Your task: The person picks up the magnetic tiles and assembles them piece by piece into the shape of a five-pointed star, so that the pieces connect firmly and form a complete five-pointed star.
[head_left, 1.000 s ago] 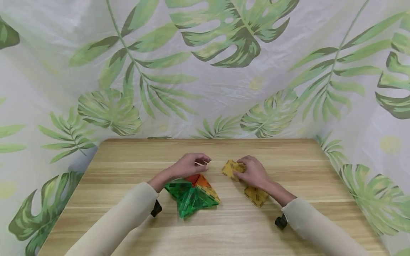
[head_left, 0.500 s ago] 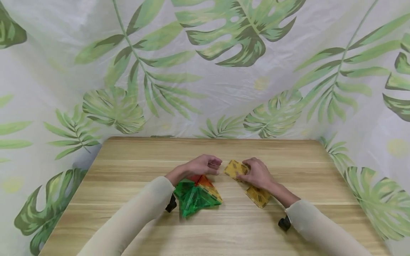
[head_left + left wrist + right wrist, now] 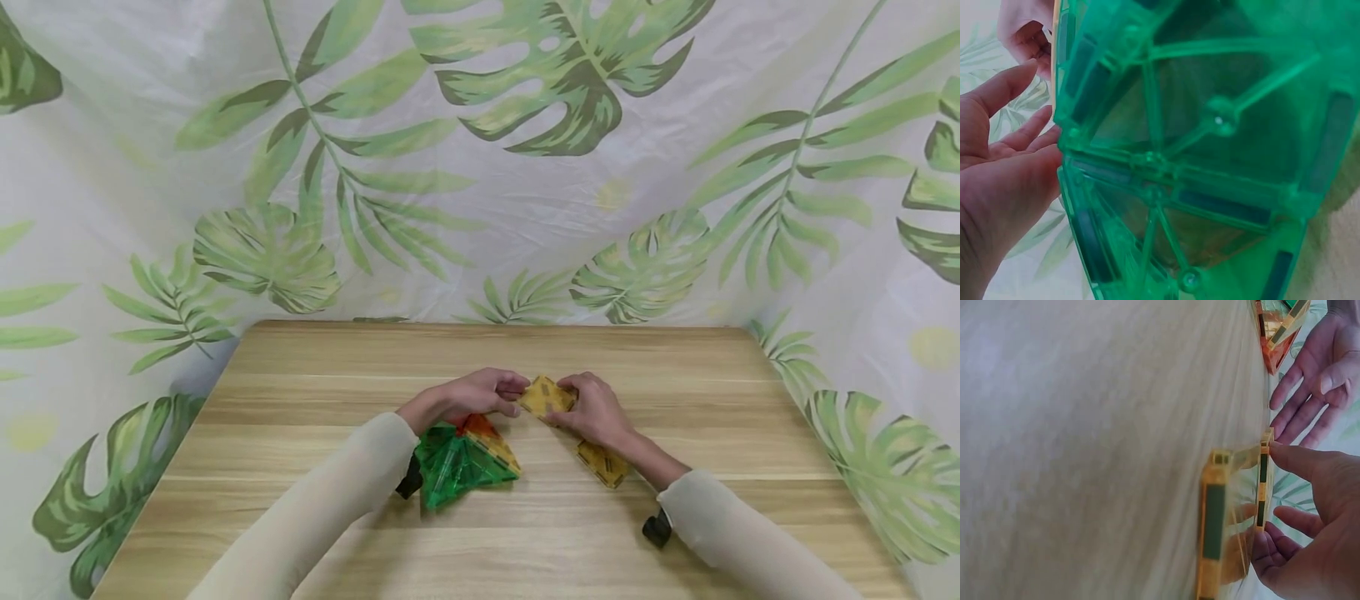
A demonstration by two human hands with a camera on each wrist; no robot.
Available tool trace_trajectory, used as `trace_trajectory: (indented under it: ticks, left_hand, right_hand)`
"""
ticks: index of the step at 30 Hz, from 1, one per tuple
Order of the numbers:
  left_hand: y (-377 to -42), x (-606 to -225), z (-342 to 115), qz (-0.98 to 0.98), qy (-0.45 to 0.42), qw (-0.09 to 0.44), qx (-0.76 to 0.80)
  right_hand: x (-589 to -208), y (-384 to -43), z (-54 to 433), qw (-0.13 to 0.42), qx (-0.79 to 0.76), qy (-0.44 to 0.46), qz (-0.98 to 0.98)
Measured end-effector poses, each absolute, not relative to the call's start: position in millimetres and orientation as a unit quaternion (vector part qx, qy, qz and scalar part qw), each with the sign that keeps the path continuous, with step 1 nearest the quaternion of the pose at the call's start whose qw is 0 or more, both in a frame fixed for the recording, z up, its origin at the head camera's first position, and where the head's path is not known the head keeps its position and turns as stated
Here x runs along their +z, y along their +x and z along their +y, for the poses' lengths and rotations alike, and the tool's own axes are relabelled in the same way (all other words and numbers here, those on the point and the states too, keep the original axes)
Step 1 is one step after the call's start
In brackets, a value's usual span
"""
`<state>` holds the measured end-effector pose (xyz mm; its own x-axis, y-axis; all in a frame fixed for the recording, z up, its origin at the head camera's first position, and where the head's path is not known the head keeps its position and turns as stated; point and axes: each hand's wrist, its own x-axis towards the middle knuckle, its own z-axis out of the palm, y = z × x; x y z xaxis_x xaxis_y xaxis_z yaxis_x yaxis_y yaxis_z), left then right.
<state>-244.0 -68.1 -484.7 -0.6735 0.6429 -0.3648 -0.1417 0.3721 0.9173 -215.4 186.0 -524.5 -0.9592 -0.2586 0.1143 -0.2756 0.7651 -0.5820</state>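
Observation:
My right hand point(image 3: 596, 412) pinches a flat yellow magnetic tile point(image 3: 543, 397) by its edges, thumb on the near side and fingers on the far side. In the right wrist view that yellow tile point(image 3: 1263, 487) appears edge-on, close to the table. My left hand point(image 3: 477, 393) has its fingers extended and loosely bent near the tile's left corner; whether they touch it I cannot tell. Below the left wrist sits a joined shape of green, red and orange magnetic tiles point(image 3: 457, 467). Its green tiles point(image 3: 1222, 169) fill much of the left wrist view.
A second group of yellow tiles point(image 3: 602, 464) lies on the wooden table point(image 3: 555, 542) under the right wrist, partly hidden by it. Behind the table hangs a leaf-patterned cloth point(image 3: 517, 225). Each wrist carries a small black camera point(image 3: 657, 528).
My left hand has moved right, from above the joined shape to the yellow tile's left corner. The right hand has shifted the tile slightly left over the last half second.

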Motion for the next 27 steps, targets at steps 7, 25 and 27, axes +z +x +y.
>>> trace_trajectory:
  ticks: [7, 25, 27]
  left_hand:
    - [-246.6, -485.1, -67.3, 0.728, 0.142, 0.366, 0.561]
    - [-249.0, -487.0, -62.5, 0.752, 0.111, 0.339, 0.554]
    - [-248.9, -485.9, -63.6, 0.756, 0.113, 0.332, 0.552]
  right_hand:
    - [-526.7, -212.9, 180.9, 0.016, 0.339, 0.129, -0.932]
    - [-536.4, -214.6, 174.7, -0.031, 0.494, 0.128, -0.860]
    - [-535.9, -215.2, 175.6, -0.043, 0.512, 0.117, -0.850]
